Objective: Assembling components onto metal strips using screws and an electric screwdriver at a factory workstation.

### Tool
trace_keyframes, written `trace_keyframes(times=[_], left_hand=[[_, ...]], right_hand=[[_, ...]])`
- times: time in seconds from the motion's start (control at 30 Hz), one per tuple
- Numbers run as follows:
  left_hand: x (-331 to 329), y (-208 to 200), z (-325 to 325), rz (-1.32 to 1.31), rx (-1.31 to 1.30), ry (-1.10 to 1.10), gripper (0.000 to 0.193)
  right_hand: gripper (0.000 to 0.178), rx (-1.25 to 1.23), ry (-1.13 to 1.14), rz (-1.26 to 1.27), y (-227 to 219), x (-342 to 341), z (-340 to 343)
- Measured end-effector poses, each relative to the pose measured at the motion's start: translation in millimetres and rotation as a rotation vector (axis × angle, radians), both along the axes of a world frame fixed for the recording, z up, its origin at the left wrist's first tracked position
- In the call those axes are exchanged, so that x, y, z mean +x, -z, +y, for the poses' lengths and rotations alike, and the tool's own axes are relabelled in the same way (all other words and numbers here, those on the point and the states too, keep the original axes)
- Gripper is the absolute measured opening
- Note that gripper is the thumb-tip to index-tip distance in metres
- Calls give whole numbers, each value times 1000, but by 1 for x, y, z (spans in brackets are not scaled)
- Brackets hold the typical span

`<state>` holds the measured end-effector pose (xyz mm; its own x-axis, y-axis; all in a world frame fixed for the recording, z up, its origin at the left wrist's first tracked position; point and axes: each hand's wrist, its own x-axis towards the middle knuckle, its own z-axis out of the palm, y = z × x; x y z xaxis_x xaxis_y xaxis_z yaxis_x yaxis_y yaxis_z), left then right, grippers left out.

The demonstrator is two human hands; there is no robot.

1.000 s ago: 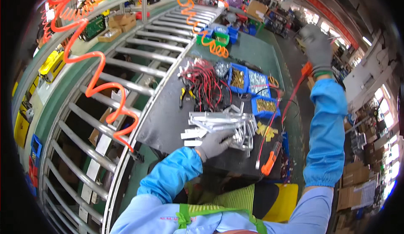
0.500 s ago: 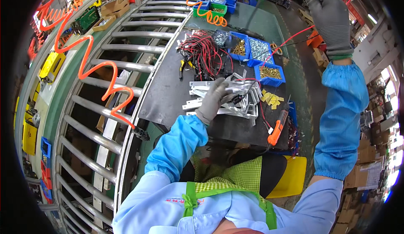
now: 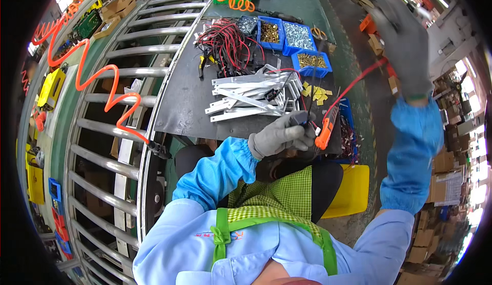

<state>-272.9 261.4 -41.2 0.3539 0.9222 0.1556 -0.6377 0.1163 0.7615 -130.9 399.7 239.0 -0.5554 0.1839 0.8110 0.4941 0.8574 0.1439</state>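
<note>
My left hand (image 3: 283, 135), in a grey glove, is at the near edge of the black work mat, fingers curled around the dark end of a thin black cable (image 3: 309, 100). My right hand (image 3: 407, 46), also gloved, is raised far out to the right and smeared by motion; its fingers do not show clearly. A red wire (image 3: 353, 83) stretches from near my left hand up toward the right one. Just right of my left hand lies an orange-and-grey handheld tool (image 3: 326, 131). White metal brackets (image 3: 246, 96) are piled beyond my left hand.
Black-and-red wires (image 3: 228, 44) lie heaped beyond the brackets, by yellow-handled pliers (image 3: 203, 64). Blue bins of screws (image 3: 311, 61) stand at the back right, near yellow tags (image 3: 319, 94). A roller conveyor (image 3: 110, 162) runs along the left, under an orange coiled hose (image 3: 113, 69).
My left hand has left the bracket pile and come nearer and right, now around the cable end. My right hand has swung slightly lower. The whole view has shifted somewhat.
</note>
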Motion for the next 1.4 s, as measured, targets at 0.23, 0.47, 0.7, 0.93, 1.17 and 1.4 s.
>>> trace_keyframes(times=[0.23, 0.47, 0.7, 0.93, 1.17, 1.4], left_hand=[[-39, 19, 38, 1184, 348, -776, 66], [-58, 51, 114, 2195, 265, -677, 43], [-69, 1, 127, 1889, 251, -732, 26], [-155, -74, 157, 1204, 156, -1547, 31], [-179, -26, 153, 1852, -39, -1045, 73], [16, -51, 22, 526, 649, 182, 71]], right_hand=[[16, -548, 101, 205, 10, 116, -88], [13, -598, 179, 374, 30, 171, -101], [17, -683, 254, 415, 51, 215, -87], [10, -804, 246, 436, 64, 214, -94], [8, -852, 116, 335, 63, 159, -106], [9, -828, -11, 275, 69, 99, -100]])
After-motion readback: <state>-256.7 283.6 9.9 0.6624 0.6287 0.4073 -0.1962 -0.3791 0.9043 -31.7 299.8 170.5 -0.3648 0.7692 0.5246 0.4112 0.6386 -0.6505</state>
